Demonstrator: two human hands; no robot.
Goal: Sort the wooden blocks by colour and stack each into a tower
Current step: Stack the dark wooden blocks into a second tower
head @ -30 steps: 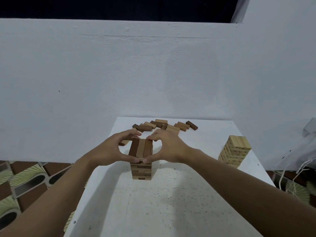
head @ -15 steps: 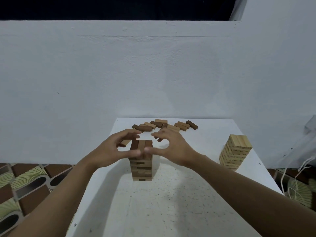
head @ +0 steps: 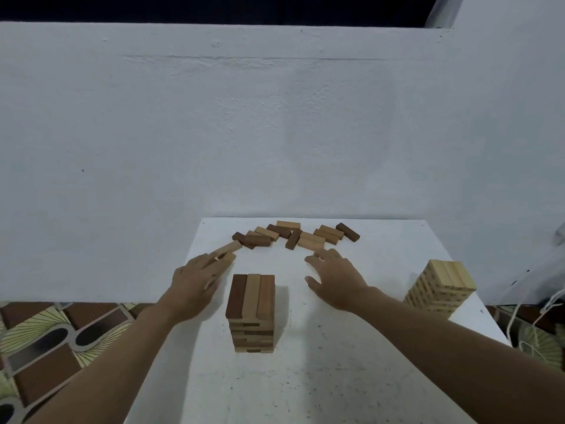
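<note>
Grip first: both hands empty, fingers spread apart, nothing clamped. Left hand (head: 195, 280) lies low over the worktop (head: 305, 377), fingertips at or on a pale loose block (head: 227, 248) at the left end of the scatter; contact cannot be told for sure. Right hand (head: 337, 280) reaches palm down, fingertips just short of the nearest tan block (head: 310, 241).

Between the two wrists stands the brown tower (head: 250, 313), mid-worktop, several layers high, top layer of three blocks, one dark and two lighter. Loose blocks (head: 293, 235) lie in a jumble along the far edge, dark and tan mixed, some overlapping. Pale tower (head: 440, 289) stands at the right edge, well apart from the hands.

Risks, as judged:
- Either forearm drawing back with a block could brush the brown tower; both pass close beside it.
- Top layer already mixes shades, so the colour sort may be drifting; picking by reach rather than shade would worsen it.
- Overlapping blocks in the jumble may drag neighbours off the far edge.
- Pale tower sits near the worktop's right edge; a jolt could tip it off.
</note>
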